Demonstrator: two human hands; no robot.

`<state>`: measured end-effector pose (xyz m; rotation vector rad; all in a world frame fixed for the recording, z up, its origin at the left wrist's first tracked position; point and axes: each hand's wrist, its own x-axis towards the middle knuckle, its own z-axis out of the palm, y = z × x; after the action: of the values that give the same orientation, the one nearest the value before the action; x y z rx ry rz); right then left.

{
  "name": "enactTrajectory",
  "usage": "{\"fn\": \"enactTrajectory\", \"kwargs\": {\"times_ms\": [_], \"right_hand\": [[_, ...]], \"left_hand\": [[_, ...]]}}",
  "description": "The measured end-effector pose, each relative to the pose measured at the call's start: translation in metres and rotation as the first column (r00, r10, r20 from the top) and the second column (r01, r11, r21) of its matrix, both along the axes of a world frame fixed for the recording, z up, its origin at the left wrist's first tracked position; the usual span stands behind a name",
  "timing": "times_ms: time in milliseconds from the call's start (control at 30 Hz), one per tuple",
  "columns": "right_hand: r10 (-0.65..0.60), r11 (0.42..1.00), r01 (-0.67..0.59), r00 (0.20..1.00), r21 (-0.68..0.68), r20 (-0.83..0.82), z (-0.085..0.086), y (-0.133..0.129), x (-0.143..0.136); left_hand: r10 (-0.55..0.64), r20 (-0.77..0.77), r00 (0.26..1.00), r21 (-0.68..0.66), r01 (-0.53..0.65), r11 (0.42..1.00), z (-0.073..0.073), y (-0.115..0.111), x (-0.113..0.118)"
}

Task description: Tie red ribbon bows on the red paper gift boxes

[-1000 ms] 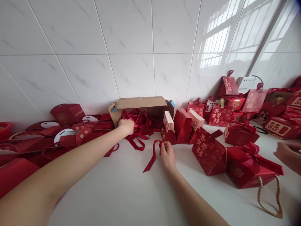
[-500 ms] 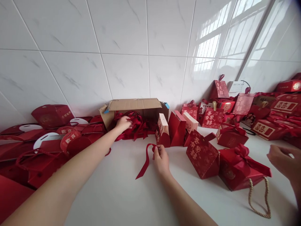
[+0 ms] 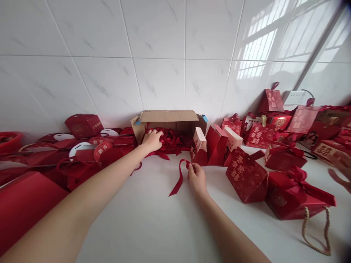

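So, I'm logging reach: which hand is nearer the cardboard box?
The left hand, at the mouth of the cardboard box; the right hand is farther out in front, pinching a ribbon.

I count one cardboard box (image 3: pixel 169 116) at my left hand (image 3: pixel 152 140), one ribbon (image 3: pixel 179 180) in my right hand (image 3: pixel 196 177), three upright cartons (image 3: pixel 216 146) just beyond it, one white power strip (image 3: pixel 294 98) farther right.

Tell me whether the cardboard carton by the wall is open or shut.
Open: the cardboard carton shows its inside, with red ribbons visible and the left hand at its mouth.
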<state>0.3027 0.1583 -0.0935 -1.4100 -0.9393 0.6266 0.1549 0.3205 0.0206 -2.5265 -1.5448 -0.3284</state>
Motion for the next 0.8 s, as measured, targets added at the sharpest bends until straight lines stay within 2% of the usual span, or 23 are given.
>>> {"fn": "enactTrajectory", "kwargs": {"times_ms": [67, 167, 233, 300, 333, 433, 500, 567, 667, 733, 800], "right_hand": [[0.017, 1.000, -0.017, 1.000, 0.014, -0.013, -0.002, -0.001, 0.001], [0.006, 0.999, -0.004, 0.999, 0.034, -0.041, -0.005, 0.000, 0.002], [-0.004, 0.999, 0.006, 0.999, 0.038, -0.052, -0.008, 0.000, 0.002], [0.007, 0.999, -0.005, 0.999, 0.044, -0.047, -0.010, -0.001, 0.002], [0.017, 0.999, -0.015, 0.999, 0.050, -0.039, -0.010, -0.002, 0.002], [0.026, 0.998, -0.026, 1.000, 0.064, 0.008, -0.006, -0.007, 0.001], [-0.005, 0.997, 0.002, 0.999, 0.077, 0.047, -0.001, -0.012, 0.000], [-0.059, 0.993, 0.051, 0.995, 0.106, 0.079, 0.006, -0.017, -0.003], [-0.123, 0.978, 0.105, 0.988, 0.179, 0.093, 0.020, -0.020, -0.006], [-0.124, 0.965, 0.105, 0.990, 0.240, 0.067, 0.034, -0.018, -0.007], [-0.105, 0.948, 0.097, 0.994, 0.304, 0.012, 0.056, -0.013, -0.006]], "left_hand": [[0.005, 0.003, 1.000, 0.104, -0.005, 0.995, 0.000, -0.028, -0.011], [0.054, -0.002, 0.999, 0.219, -0.052, 0.974, -0.009, -0.070, -0.036], [0.110, 0.005, 0.994, 0.348, -0.105, 0.932, -0.018, -0.090, -0.057], [0.172, 0.040, 0.984, 0.441, -0.171, 0.881, -0.026, -0.100, -0.079], [0.194, 0.067, 0.979, 0.439, -0.204, 0.875, -0.029, -0.102, -0.089], [0.188, 0.122, 0.975, 0.289, -0.216, 0.933, -0.036, -0.098, -0.113], [0.115, 0.122, 0.986, 0.222, -0.140, 0.965, -0.038, -0.098, -0.122], [0.020, 0.115, 0.993, 0.216, -0.044, 0.975, -0.039, -0.104, -0.126], [-0.125, 0.134, 0.983, 0.210, 0.095, 0.973, -0.041, -0.127, -0.130], [-0.266, 0.194, 0.944, 0.214, 0.224, 0.951, -0.044, -0.148, -0.133], [-0.407, 0.275, 0.871, 0.237, 0.349, 0.907, -0.049, -0.168, -0.136]]}}
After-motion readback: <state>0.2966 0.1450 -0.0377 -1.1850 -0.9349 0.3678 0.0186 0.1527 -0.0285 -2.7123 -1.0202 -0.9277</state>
